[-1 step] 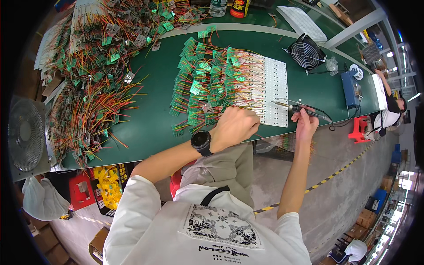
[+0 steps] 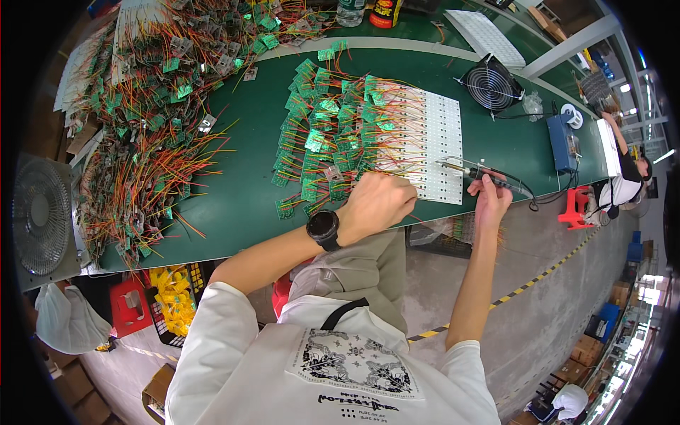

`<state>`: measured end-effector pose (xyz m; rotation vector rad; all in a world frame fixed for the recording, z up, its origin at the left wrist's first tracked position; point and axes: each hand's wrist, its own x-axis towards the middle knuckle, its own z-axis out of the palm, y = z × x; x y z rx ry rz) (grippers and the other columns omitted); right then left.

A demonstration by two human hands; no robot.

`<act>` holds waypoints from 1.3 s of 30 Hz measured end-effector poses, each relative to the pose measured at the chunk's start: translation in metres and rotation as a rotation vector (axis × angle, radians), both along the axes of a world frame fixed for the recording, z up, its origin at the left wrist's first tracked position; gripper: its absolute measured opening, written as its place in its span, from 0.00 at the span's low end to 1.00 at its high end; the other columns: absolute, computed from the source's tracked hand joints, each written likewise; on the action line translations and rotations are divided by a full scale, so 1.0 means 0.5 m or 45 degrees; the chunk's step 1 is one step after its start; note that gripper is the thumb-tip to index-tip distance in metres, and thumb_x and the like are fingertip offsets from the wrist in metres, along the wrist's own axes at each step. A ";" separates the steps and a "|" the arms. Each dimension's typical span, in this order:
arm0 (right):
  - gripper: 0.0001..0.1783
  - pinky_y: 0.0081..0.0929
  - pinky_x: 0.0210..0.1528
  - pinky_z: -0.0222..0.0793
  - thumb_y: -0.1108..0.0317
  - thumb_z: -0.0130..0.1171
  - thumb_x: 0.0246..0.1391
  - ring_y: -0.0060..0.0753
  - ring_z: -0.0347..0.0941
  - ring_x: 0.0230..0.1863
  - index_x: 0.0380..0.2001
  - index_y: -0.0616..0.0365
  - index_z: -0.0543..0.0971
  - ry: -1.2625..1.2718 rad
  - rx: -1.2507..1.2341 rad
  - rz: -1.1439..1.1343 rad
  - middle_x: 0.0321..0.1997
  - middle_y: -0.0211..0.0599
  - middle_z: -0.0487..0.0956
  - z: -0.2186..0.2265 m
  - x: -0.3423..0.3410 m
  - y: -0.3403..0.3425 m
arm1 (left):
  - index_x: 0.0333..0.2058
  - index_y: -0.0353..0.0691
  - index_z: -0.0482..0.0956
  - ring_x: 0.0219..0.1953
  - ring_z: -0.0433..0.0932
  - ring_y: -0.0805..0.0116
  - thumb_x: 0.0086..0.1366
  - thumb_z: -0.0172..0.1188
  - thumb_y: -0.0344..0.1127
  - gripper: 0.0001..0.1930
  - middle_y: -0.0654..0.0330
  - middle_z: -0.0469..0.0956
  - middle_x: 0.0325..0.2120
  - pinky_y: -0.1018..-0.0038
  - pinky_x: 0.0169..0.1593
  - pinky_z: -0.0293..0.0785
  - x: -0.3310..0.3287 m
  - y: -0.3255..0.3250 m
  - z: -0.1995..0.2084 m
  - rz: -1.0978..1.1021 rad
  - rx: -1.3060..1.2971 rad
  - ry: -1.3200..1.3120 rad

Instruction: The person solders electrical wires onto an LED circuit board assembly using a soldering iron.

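Observation:
My right hand (image 2: 492,200) grips a soldering iron (image 2: 499,181) with a dark handle and cable. Its thin metal tip points left, over the right part of a white perforated board (image 2: 445,134). At the board's near edge my left hand (image 2: 382,203) is closed, knuckles up, beside red and yellow wires; its fingertips are hidden, so what they pinch cannot be made out. Rows of small green circuit boards (image 2: 312,166) lie left of the board, their wires (image 2: 400,134) running onto it. A black watch (image 2: 324,227) is on my left wrist.
A big heap of wired circuit boards (image 2: 152,163) covers the bench's left side. Right of the board stand a black fan (image 2: 490,86) and a blue soldering station (image 2: 559,145) with a solder spool (image 2: 571,115). Another person (image 2: 623,177) sits far right, near a red stool (image 2: 575,207).

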<state>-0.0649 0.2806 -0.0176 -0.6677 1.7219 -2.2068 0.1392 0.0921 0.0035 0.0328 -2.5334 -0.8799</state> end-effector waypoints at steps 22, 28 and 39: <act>0.13 0.28 0.24 0.69 0.75 0.58 0.53 0.33 0.73 0.21 0.42 0.72 0.74 0.006 0.132 0.263 0.30 0.42 0.78 -0.015 -0.010 0.040 | 0.22 0.36 0.79 0.17 0.74 0.59 0.49 0.62 0.27 0.01 0.58 0.74 0.15 0.68 0.23 0.70 -0.025 -0.007 -0.022 0.114 0.229 0.098; 0.12 0.27 0.24 0.69 0.75 0.58 0.53 0.34 0.75 0.22 0.40 0.72 0.75 0.036 0.146 0.276 0.30 0.42 0.78 -0.017 -0.011 0.044 | 0.23 0.35 0.80 0.18 0.75 0.60 0.48 0.62 0.26 0.02 0.57 0.75 0.16 0.69 0.24 0.71 -0.027 -0.003 -0.027 0.127 0.211 0.116; 0.12 0.26 0.24 0.69 0.74 0.58 0.54 0.33 0.76 0.22 0.40 0.72 0.75 0.054 0.171 0.284 0.29 0.42 0.78 -0.015 -0.008 0.041 | 0.23 0.35 0.80 0.18 0.75 0.59 0.48 0.61 0.26 0.02 0.57 0.74 0.16 0.69 0.24 0.71 -0.029 -0.005 -0.029 0.128 0.177 0.128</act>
